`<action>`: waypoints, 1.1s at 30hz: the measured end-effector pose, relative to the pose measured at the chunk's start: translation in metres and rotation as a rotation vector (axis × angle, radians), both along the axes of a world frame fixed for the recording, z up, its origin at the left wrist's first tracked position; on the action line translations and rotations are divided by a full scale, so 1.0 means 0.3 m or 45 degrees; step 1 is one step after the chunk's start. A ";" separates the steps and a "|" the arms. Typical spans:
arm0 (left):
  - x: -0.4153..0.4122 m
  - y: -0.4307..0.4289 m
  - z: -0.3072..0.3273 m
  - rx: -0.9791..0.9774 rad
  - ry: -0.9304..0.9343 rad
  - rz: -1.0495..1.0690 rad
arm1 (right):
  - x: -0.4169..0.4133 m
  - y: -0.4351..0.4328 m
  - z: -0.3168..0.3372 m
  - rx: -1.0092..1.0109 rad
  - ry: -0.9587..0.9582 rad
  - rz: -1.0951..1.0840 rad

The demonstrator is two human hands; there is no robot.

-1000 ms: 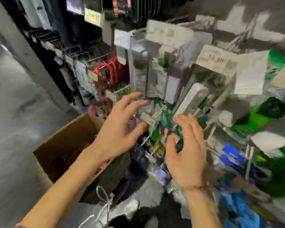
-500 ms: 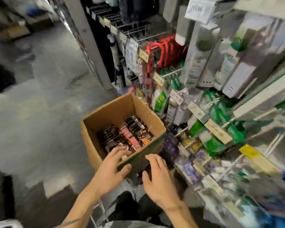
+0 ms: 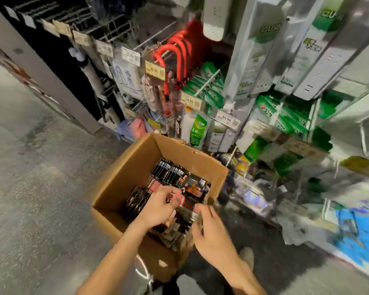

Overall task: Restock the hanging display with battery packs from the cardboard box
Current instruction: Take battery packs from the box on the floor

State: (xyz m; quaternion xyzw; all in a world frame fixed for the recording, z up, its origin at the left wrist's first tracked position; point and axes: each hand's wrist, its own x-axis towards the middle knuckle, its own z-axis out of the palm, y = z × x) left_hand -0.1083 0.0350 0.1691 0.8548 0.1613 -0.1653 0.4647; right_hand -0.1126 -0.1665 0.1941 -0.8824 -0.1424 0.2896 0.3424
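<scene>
An open cardboard box (image 3: pixel 126 167) stands on the floor at the foot of the hanging display (image 3: pixel 228 122). Several dark battery packs (image 3: pixel 173 173) stand in rows inside it. My left hand (image 3: pixel 158 208) is down in the box, its fingers curled onto a red-and-black pack among the rows. Over the box's near right corner, my right hand (image 3: pixel 214 231) holds the edge of a dark bundle of packs (image 3: pixel 185 218) between thumb and fingers. Motion blur hides the exact finger contact.
Pegs carry green and white packaged goods (image 3: pixel 213 96), red hooked items (image 3: pixel 175 56) and price tags (image 3: pixel 227 120). Blue packs (image 3: pixel 354 235) hang low on the right. Grey tiled floor (image 3: pixel 34 188) lies left of the box, and a grey pillar (image 3: pixel 43 73) rises behind it.
A second ago both hands were up at the display pegs. They dropped toward the box, and now both are inside it on the battery packs.
</scene>
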 end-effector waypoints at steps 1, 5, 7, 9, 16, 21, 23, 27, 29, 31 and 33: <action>0.026 0.036 -0.051 0.003 0.073 -0.069 | -0.009 0.042 -0.020 -0.013 0.012 -0.044; 0.118 0.149 -0.263 0.018 0.277 -0.292 | -0.065 0.166 -0.103 -0.042 0.027 -0.257; 0.160 0.166 -0.347 0.073 0.396 -0.393 | -0.097 0.213 -0.144 -0.059 0.069 -0.364; 0.212 0.159 -0.430 0.149 0.363 -0.475 | -0.112 0.251 -0.160 -0.075 0.126 -0.453; 0.373 0.023 -0.637 0.520 0.134 -0.923 | -0.053 0.335 -0.194 -0.204 0.207 -0.460; 0.445 -0.013 -0.803 0.848 0.034 -1.214 | 0.027 0.338 -0.267 -0.134 0.221 -0.572; 0.444 -0.010 -0.851 0.954 0.046 -1.251 | 0.044 0.334 -0.295 -0.070 0.278 -0.641; 0.457 -0.008 -0.889 1.099 -0.081 -1.300 | 0.064 0.339 -0.352 0.002 0.362 -0.727; 0.449 0.009 -0.891 1.051 -0.101 -1.311 | 0.063 0.346 -0.371 0.041 0.405 -0.790; 0.439 0.035 -0.881 0.957 -0.129 -1.250 | 0.066 0.359 -0.372 0.101 0.448 -0.880; 0.419 0.069 -0.853 0.827 -0.185 -1.115 | 0.067 0.376 -0.389 0.189 0.505 -1.004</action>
